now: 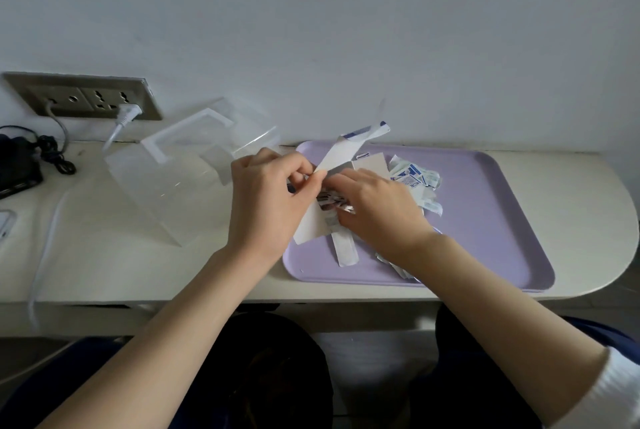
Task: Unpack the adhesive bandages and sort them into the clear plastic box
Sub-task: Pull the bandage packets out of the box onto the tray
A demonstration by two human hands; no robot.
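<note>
Cream table (pixel 571 193) set against a white wall (pixel 346 30); lavender tray (pixel 502 220) placed on its right half.

- Left hand (pixel 273 193): held over the tray's left end, fingers curled, thumb and fingertips pinched on a flap of the opened white carton (pixel 337 153).
- Right hand (pixel 377 206): held just beside the left, fingers curled down and closed on a small bundle of patterned bandages (pixel 334 205) at the carton's mouth.
- Loose bandages (pixel 415 179): heaped on the tray just beyond the right hand; one unwrapped strip (pixel 343 248) laid below the carton.
- Clear plastic box (pixel 166 186): stood on the table left of the tray, near the left hand but untouched.
- Wall socket (pixel 83 99), white plug (pixel 126 113) inserted.
</note>
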